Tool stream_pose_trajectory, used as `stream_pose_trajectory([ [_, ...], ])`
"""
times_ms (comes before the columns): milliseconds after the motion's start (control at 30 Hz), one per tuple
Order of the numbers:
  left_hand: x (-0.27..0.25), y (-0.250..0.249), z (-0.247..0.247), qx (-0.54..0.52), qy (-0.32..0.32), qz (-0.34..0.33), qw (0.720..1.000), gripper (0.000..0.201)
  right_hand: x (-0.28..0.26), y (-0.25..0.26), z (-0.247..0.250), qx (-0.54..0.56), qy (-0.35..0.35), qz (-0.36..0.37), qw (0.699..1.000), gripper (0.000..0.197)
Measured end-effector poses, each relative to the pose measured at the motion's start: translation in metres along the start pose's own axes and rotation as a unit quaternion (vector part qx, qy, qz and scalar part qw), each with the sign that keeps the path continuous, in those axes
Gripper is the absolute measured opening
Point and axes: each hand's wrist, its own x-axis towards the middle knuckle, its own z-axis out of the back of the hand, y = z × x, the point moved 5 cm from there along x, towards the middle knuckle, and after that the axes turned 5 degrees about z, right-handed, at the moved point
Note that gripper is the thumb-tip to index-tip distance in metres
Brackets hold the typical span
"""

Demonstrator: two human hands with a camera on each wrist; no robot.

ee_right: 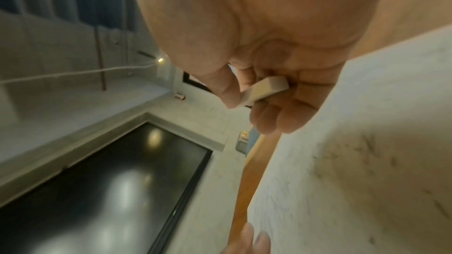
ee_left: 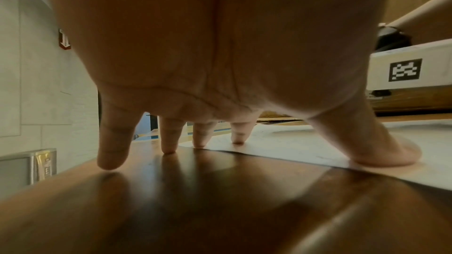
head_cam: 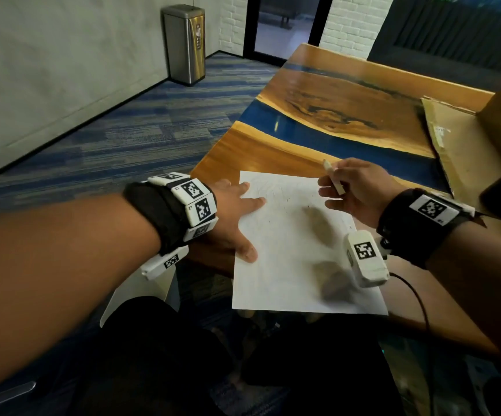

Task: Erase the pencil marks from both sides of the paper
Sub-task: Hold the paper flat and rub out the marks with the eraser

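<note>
A white sheet of paper [head_cam: 291,253] with faint pencil marks lies on the near corner of the wooden table [head_cam: 273,151], its near edge overhanging. My left hand [head_cam: 234,214] is spread flat, fingers straight, pressing the paper's left edge [ee_left: 305,148] with thumb and fingertips. My right hand [head_cam: 354,190] hovers above the paper's upper right part and pinches a flat white eraser [head_cam: 334,178] between thumb and fingers; the eraser [ee_right: 264,89] is off the sheet. Dark eraser crumbs speckle the paper [ee_right: 367,161].
An open cardboard box [head_cam: 468,145] lies on the table's right side. A steel waste bin [head_cam: 184,43] stands by the far wall on striped blue carpet. A cable [head_cam: 417,298] hangs from my right wrist. The table's left edge is just beside my left hand.
</note>
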Motion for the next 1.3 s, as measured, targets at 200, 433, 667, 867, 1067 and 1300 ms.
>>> stream_pose_trajectory([
  [200, -0.008, -0.001, -0.001, -0.032, -0.008, 0.004, 0.999, 0.126, -0.017, 0.008, -0.049, -0.487, 0.136, 0.159, 0.848, 0.014],
  [433, -0.009, 0.0, -0.003, -0.007, 0.005, 0.003, 1.0, 0.128, -0.019, 0.001, -0.079, -0.685, 0.134, 0.24, 0.674, 0.026],
  [667, -0.009, -0.001, -0.001, -0.02, 0.016, -0.003, 1.0, 0.129, -0.033, 0.005, -0.099, -0.678, 0.211, 0.298, 0.638, 0.024],
  [867, -0.007, -0.001, -0.001, -0.029, 0.014, -0.008, 0.999, 0.129, -0.045, 0.001, -0.11, -0.671, 0.276, 0.33, 0.605, 0.025],
  [1067, -0.003, -0.001, -0.004, -0.023, 0.011, -0.009, 1.0, 0.133, -0.01, 0.013, -0.092, -0.719, 0.203, 0.277, 0.604, 0.027],
  [1300, -0.002, -0.001, -0.003, -0.044, 0.008, -0.022, 0.999, 0.138, -0.035, 0.006, -0.108, -0.686, 0.298, 0.322, 0.58, 0.027],
])
